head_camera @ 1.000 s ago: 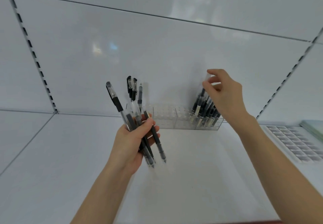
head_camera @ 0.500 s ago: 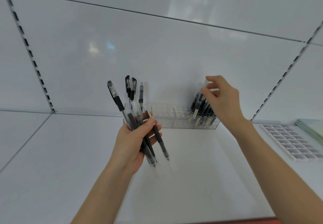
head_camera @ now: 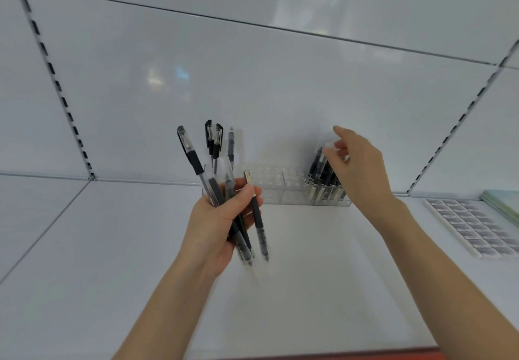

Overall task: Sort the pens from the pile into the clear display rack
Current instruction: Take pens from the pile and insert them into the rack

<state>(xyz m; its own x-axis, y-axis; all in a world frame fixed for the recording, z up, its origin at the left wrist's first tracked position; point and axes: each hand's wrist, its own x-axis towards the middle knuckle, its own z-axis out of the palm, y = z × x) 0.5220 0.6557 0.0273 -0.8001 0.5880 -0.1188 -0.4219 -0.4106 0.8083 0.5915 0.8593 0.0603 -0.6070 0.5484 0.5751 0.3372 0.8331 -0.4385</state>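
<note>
Now left hand (head_camera: 216, 219) grips slim pens (head_camera: 193, 157); right hand (head_camera: 362, 171) seems slack over clear rack (head_camera: 275, 185).

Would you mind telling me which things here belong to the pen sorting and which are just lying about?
Job: bunch of pens in the left hand; rack; racked pens by the right hand.
Lying about: gridded sheet and greenish stack, on the shelf at right.
</note>
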